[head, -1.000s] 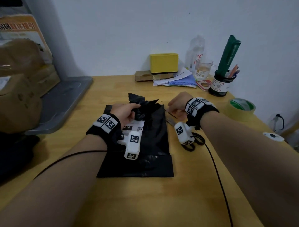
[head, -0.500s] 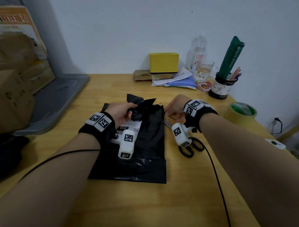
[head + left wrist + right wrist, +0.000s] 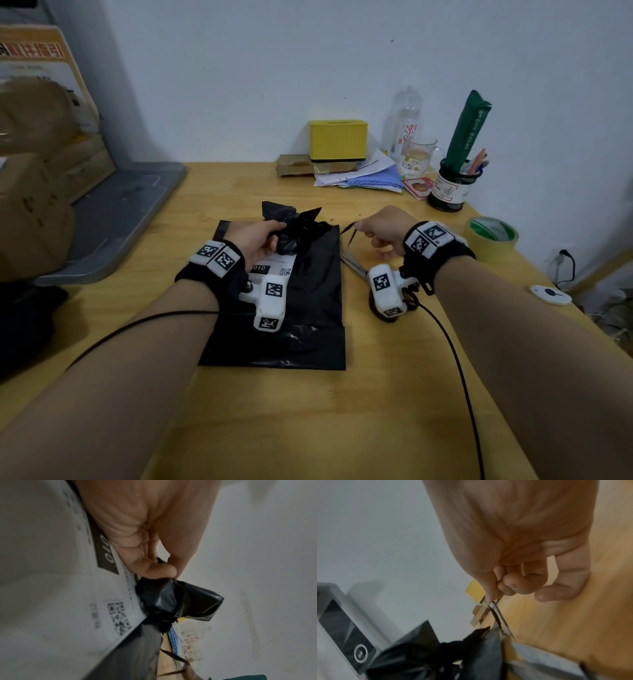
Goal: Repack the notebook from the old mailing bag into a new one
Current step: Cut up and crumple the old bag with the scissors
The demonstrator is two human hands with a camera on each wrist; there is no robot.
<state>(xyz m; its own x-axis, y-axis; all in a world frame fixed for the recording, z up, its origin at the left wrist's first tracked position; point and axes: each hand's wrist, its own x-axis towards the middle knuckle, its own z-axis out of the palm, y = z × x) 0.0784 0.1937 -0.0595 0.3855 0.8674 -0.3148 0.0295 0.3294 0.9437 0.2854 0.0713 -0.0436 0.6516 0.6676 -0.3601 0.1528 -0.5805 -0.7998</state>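
A black mailing bag [image 3: 308,308] with a white shipping label [image 3: 274,269] lies flat on the wooden table [image 3: 308,428]. My left hand [image 3: 260,240] grips the bag's crumpled top end [image 3: 294,226]. The left wrist view shows the fingers [image 3: 154,566] curled round that black bunch [image 3: 180,601] beside the label [image 3: 85,588]. At the bag's upper right corner, my right hand [image 3: 376,229] pinches a thin black plastic strip [image 3: 349,233]. Thumb and forefinger [image 3: 494,592] hold the strip [image 3: 498,615] just above the bag. No notebook shows.
Scissors [image 3: 352,263] lie on the table under my right wrist. A tape roll [image 3: 493,236], pen cup [image 3: 452,185], yellow box [image 3: 338,140] and papers [image 3: 363,174] stand at the back right. A grey tray [image 3: 113,219] and cardboard boxes [image 3: 30,212] fill the left side.
My right hand has lifted a little and drawn to the right, with the thin black strip pinched in it. The left hand keeps its grip on the bag's bunched top.
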